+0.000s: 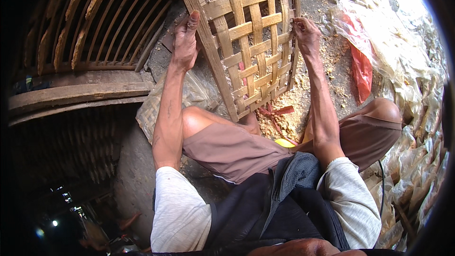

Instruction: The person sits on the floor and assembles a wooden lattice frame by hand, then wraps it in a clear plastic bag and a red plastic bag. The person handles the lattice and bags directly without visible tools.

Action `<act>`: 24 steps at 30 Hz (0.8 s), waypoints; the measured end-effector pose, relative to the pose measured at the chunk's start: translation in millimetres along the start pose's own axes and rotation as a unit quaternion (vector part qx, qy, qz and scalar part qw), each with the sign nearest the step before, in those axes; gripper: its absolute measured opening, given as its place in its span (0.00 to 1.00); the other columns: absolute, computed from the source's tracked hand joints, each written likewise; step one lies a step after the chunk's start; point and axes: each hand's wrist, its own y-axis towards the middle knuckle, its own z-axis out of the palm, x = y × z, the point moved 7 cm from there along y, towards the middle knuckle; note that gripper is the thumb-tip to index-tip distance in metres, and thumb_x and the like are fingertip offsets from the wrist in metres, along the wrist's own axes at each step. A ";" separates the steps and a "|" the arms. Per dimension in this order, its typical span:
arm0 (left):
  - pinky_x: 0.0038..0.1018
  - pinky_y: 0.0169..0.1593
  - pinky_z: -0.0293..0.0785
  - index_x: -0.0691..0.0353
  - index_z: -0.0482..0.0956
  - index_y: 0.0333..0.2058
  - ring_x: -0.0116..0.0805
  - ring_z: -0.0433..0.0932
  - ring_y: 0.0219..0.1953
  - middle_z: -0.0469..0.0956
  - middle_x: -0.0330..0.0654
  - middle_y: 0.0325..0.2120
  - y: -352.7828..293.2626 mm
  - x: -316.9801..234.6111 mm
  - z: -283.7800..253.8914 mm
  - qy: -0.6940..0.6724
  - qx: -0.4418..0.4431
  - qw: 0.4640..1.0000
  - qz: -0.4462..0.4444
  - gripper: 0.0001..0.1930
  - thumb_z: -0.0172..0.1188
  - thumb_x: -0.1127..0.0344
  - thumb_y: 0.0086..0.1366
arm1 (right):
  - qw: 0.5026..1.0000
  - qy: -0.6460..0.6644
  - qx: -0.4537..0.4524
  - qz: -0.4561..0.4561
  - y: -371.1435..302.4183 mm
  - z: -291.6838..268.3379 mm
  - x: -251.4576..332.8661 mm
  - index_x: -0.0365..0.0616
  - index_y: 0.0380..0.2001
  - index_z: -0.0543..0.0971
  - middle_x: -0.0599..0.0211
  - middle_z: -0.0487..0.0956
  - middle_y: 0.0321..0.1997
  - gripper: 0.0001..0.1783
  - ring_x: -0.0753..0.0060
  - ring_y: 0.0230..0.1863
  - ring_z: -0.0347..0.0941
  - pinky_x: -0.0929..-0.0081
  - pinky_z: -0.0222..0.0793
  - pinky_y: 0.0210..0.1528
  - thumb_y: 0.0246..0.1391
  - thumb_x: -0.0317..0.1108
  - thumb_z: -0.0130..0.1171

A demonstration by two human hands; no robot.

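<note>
A woven bamboo basket (258, 47), framed with wooden slats, stands tilted in front of me between my hands. My left hand (186, 42) is at its left side slat, with the thumb pointing up along the edge; the other fingers are mostly hidden, and the hand looks closed on the frame. At the basket's right edge, my right hand (307, 35) has its fingers curled and pinched on the rim. Below the basket's lower end, a red strip of cloth or plastic (275, 111) lies on yellowish crumbs (296, 125).
Crumpled clear plastic sheets (403, 42) pile up along the right, with a red plastic piece (361, 73) among them. A slatted wooden rack (104, 23) and a beam (80, 90) stand at the left. A plastic-covered woven piece (182, 90) lies beside my left knee.
</note>
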 end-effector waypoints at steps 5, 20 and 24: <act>0.34 0.62 0.79 0.58 0.77 0.60 0.30 0.80 0.57 0.80 0.39 0.57 -0.4 1.3 -2.0 -0.013 -0.002 1.000 -0.004 0.30 0.60 0.40 0.71 | 0.997 -0.070 0.021 0.011 -2.6 6.7 1.1 0.40 0.44 0.83 0.57 0.85 0.45 0.10 0.63 0.42 0.85 0.68 0.85 0.45 0.66 0.35 0.63; 0.36 0.65 0.76 0.64 0.76 0.60 0.32 0.78 0.60 0.80 0.43 0.57 -1.9 3.0 -8.4 0.006 -0.032 0.999 -0.029 0.36 0.58 0.36 0.71 | 0.975 0.084 0.177 0.104 -5.0 6.4 -27.6 0.55 0.51 0.88 0.64 0.86 0.41 0.16 0.68 0.41 0.83 0.67 0.80 0.45 0.61 0.33 0.64; 0.37 0.65 0.76 0.65 0.76 0.59 0.32 0.78 0.60 0.80 0.43 0.57 1.8 6.5 -7.4 0.011 -0.025 0.999 -0.016 0.36 0.59 0.36 0.71 | 0.983 -0.032 0.179 0.009 -5.4 7.0 -13.0 0.51 0.52 0.87 0.59 0.81 0.42 0.17 0.60 0.40 0.82 0.65 0.79 0.44 0.59 0.29 0.67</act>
